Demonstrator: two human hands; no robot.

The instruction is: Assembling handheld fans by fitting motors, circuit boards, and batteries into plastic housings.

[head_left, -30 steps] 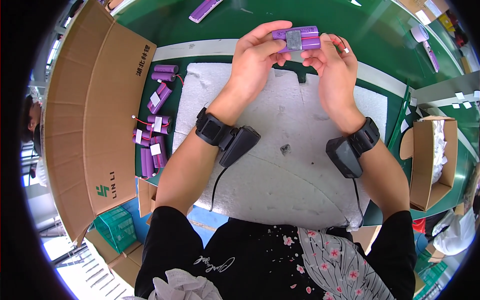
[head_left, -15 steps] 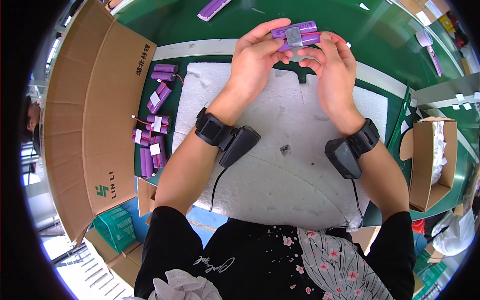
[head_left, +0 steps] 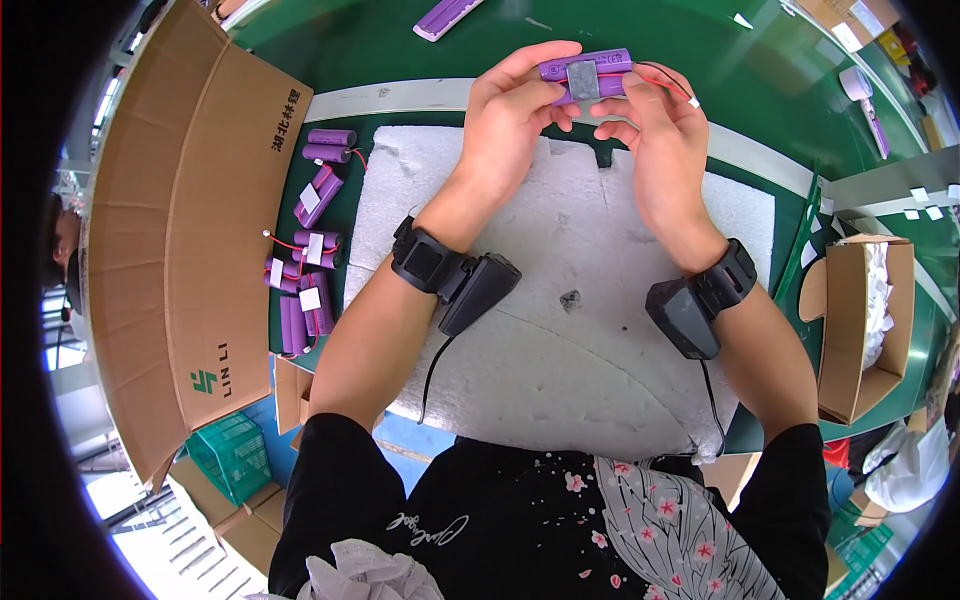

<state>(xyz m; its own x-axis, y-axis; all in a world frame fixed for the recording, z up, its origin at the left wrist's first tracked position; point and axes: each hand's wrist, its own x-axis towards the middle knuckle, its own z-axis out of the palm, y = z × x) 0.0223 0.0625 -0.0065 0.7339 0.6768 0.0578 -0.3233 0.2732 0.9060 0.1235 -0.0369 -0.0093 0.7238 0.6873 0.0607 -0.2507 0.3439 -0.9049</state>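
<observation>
Battery pack (head_left: 612, 85), two purple cells, is sitting in the upper middle of the frame, above the far edge of the white foam sheet (head_left: 560, 350). Left hand (head_left: 512, 108) is pinching its left end: thumb lying on the near side, forefinger reaching behind, gap closed down to the pack, other fingers curling below. Right hand (head_left: 668, 125) is working at the right end: thumb tip is touching the pack where the leads are coming out, lower fingers are curling loosely, partly open. Can't tell if that thumb and forefinger are gripping the pack, the leads or both.

Grey pad (head_left: 582, 80) is lying across both cells. Red and black leads (head_left: 664, 73) are looping over the right hand, ending in a white connector (head_left: 694, 102).

More purple packs (head_left: 320, 196) are lying along the foam's left edge, beside the big carton (head_left: 225, 240) filling the left of the frame. Small carton (head_left: 838, 350) with white pieces (head_left: 878, 310) is standing at right. Purple-and-white item (head_left: 447, 18) is lying on the green tabletop (head_left: 690, 35) at the top.
</observation>
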